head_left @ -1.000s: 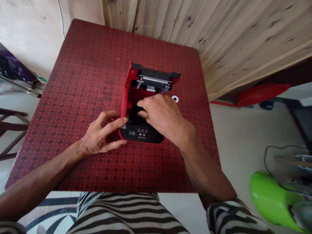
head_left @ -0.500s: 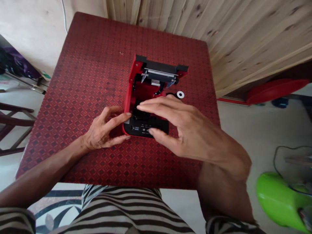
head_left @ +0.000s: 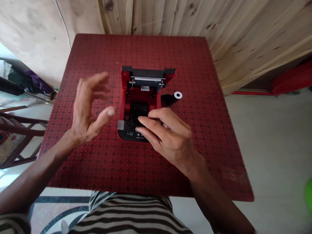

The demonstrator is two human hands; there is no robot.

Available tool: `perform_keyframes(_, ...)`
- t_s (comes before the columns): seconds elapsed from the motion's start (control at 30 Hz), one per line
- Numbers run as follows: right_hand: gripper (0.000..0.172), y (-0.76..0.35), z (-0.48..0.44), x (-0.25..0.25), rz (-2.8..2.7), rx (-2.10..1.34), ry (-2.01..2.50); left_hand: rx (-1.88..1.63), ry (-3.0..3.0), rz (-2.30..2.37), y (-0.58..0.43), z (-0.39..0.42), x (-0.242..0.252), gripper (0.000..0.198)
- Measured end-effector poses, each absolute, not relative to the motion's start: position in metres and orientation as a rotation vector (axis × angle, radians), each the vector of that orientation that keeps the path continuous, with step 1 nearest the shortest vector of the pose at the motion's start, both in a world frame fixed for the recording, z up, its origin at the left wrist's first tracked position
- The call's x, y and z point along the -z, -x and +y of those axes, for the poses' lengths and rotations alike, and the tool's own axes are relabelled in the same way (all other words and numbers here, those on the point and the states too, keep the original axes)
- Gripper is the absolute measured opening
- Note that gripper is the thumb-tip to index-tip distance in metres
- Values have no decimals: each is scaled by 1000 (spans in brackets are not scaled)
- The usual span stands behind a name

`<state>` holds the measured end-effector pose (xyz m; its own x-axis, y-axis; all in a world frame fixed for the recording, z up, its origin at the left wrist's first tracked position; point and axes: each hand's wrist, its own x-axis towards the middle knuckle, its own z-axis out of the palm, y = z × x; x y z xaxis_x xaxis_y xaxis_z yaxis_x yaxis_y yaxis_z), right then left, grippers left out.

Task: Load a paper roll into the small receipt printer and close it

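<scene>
A small red and black printer point(head_left: 123, 110) stands on the table with its lid point(head_left: 148, 74) raised. In its compartment is a black flat part point(head_left: 136, 112). The thumb and fingers of my right hand point(head_left: 170, 133) close on the near edge of this part, above the front panel, and cover some of it. My left hand point(head_left: 86, 107) is off the printer, in the air to its left, blurred, with fingers apart and nothing in it. Just right of the printer lies a black roll point(head_left: 168, 99) with a white ring-shaped end.
The printer rests on a red patterned table point(head_left: 97, 165). Behind it rises a wooden plank wall point(head_left: 165, 16). A dark wooden chair point(head_left: 21, 126) stands at the left, and a green object point(head_left: 308, 195) shows at the right edge.
My left hand has let go of the printer's left side and moved up and left. My right hand's fingers have drawn together near the front panel. The camera view has shifted.
</scene>
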<state>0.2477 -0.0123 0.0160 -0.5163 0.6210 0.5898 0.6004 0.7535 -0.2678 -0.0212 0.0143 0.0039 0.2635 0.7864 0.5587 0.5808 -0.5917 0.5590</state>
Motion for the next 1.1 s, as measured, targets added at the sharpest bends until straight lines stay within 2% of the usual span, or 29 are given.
perform_keyframes(0.07,12,-249,-13,-16,-2271,-59,909,-1299,-2302,1248,15,42,-19,75)
perform_keyframes(0.23,13,-252,-16,-18,-2284,-31,883,-1146,-2238,1202,-8,78,-38,55)
perform_keyframes(0.4,20,-255,-22,-21,-2313,51,900,-1098,-2303,1082,-14,66,-38,51)
perform_keyframes(0.63,16,-250,-26,-18,-2269,145,858,-1071,-2447,961,-8,38,-32,44)
perform_keyframes(0.87,15,-248,-31,-12,-2237,180,876,-1016,-2506,937,-4,13,-10,47)
perform_keyframes(1.1,19,-249,-34,-4,-2204,130,882,-996,-2702,782,3,10,8,76)
